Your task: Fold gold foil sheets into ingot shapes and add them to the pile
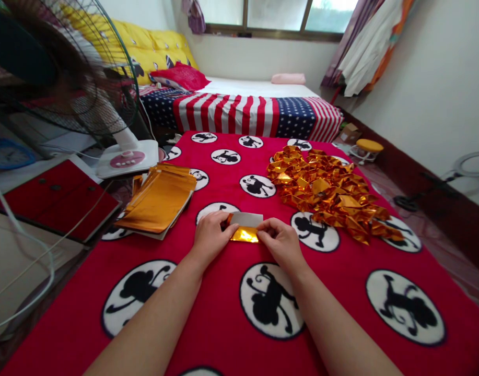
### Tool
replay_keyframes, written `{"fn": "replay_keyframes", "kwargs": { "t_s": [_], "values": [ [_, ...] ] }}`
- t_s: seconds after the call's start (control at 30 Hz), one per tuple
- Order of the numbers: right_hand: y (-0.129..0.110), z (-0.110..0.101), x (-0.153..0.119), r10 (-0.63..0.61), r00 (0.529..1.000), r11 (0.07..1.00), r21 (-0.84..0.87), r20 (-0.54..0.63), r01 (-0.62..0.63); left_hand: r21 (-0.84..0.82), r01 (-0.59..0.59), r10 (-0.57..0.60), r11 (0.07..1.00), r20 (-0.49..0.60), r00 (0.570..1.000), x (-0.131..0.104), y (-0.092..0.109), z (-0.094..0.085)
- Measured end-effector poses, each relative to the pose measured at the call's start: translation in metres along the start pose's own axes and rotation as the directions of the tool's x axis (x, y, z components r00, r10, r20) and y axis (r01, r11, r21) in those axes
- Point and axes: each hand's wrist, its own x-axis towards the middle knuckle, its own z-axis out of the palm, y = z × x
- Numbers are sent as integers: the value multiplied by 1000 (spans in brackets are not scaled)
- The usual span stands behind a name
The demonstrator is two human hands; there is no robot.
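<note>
Between my two hands, just above or on the red cloth, is a sheet of gold foil paper [245, 234] partly folded over. Its front band is shiny gold and its pale grey back shows behind. My left hand [212, 234] pinches the left end, thumb along the fold. The right end sits between the thumb and fingers of my right hand [277, 240]. To the left lies a stack of flat gold foil sheets [161, 196]. A heap of folded gold foil pieces [325, 188] spreads out at the right.
A red cloth with white monkey circles [223, 292] covers the surface under my hands. At the left stand a fan [125, 151] and a dark red panel [55, 193]. Behind is a bed with a flag-patterned cover [239, 112]. A yellow stool [369, 145] stands at the right.
</note>
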Motion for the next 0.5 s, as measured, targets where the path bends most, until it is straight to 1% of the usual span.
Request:
{"fn": "replay_keyframes", "kwargs": {
  "t_s": [0.5],
  "values": [
    [-3,0,1,9,1000,1000,-5,0,-9,-2,6,-6,1000,0,1000,0,2,-1]
  ]
}}
